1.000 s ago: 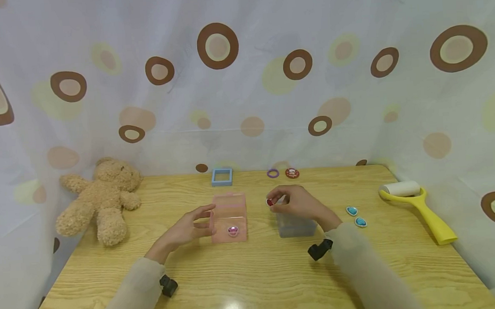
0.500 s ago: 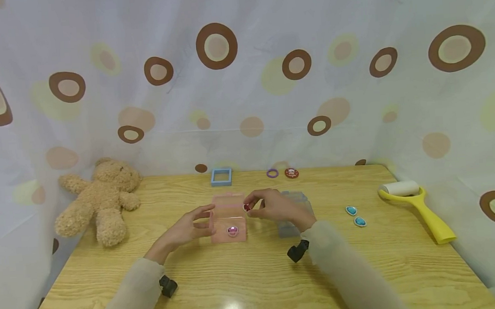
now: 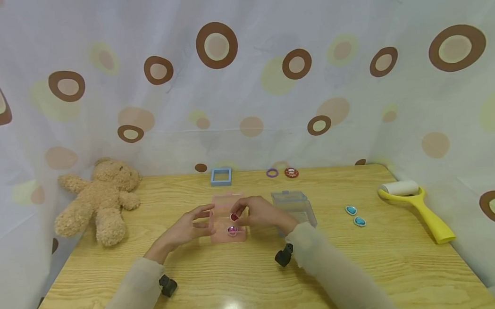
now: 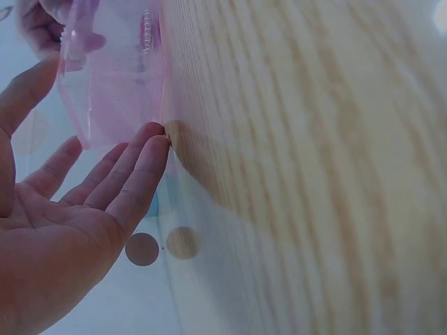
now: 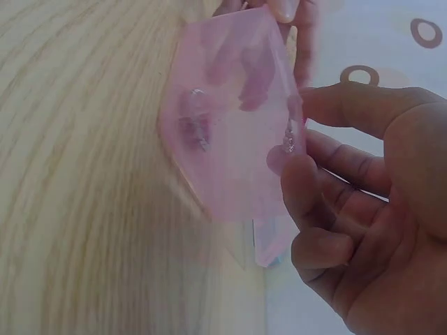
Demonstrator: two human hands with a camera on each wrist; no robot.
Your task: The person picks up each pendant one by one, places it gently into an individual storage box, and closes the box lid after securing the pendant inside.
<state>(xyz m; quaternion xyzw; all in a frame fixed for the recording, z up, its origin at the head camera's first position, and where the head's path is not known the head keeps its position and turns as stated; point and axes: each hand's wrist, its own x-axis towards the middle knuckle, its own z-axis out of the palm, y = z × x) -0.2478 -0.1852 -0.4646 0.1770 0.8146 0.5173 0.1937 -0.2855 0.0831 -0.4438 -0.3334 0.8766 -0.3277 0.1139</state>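
Observation:
A translucent pink box (image 3: 223,208) stands open-topped at the table's middle, with a pink gem (image 3: 232,230) low inside it. My left hand (image 3: 206,219) rests against the box's left side, fingers (image 4: 143,150) straight and thumb raised. My right hand (image 3: 239,214) pinches a small red gem (image 3: 234,216) between thumb and fingertips, right over the pink box (image 5: 230,118). In the right wrist view the pinched gem (image 5: 288,142) glints at the box's rim. A clear grey box (image 3: 294,207) sits just right of my right hand.
Two blue gems (image 3: 351,210) lie to the right, and beyond them a yellow lint roller (image 3: 416,203). A teddy bear (image 3: 99,196) lies at the far left. Along the back edge are a blue square frame (image 3: 221,176), a purple ring (image 3: 272,173) and a red badge (image 3: 291,172).
My right hand has carried the red gem leftward, from above the clear grey box to over the pink box. The left hand has stayed against the pink box.

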